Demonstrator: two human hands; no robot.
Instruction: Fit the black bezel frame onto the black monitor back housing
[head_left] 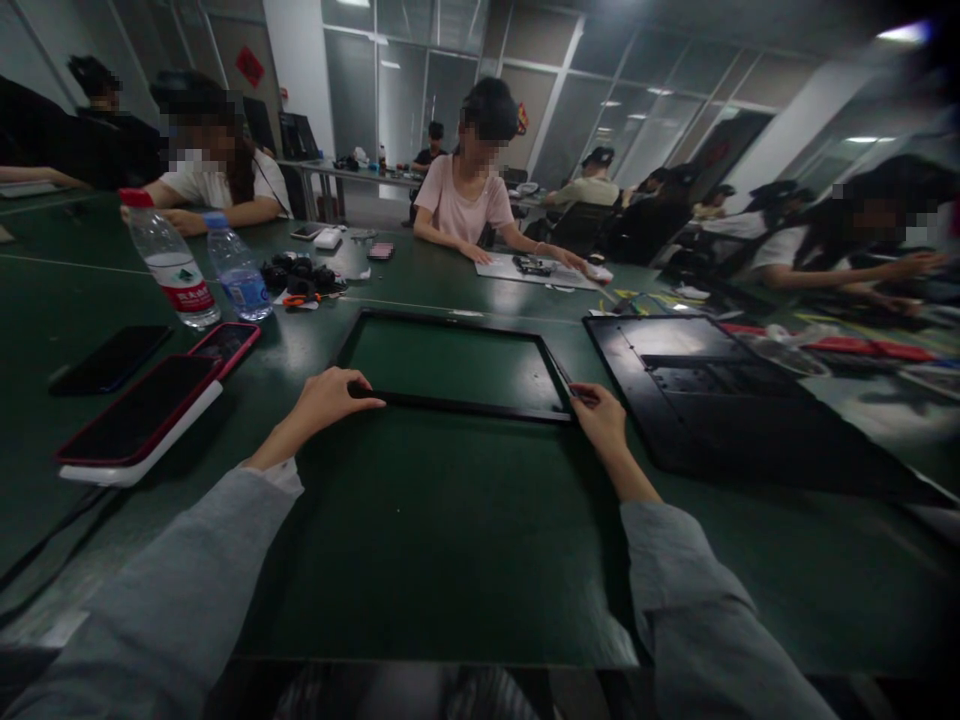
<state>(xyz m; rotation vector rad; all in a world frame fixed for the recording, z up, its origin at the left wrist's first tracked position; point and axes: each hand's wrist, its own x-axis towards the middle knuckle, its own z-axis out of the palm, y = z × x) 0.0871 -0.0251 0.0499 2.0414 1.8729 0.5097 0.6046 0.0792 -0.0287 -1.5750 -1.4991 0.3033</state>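
A thin black rectangular screen bezel [469,406] lies on the green tabletop in front of me, its middle open so that the table shows through. My left hand [330,398] pinches its near left corner between thumb and fingers. At the near right corner, my right hand [604,420] is closed, fingertips against the bezel's edge. A slim dark strip, perhaps a tool, runs from these fingers along the right side; its kind cannot be made out. To the right of that hand lies a large black laptop-like panel [697,375].
On the left are phones [142,405], one on a white box [150,460], and two water bottles [176,275]. Orange-handled cutters [304,299] lie by a dark pile of parts. Across the table [450,540], a person in pink [469,200] works at a light board.
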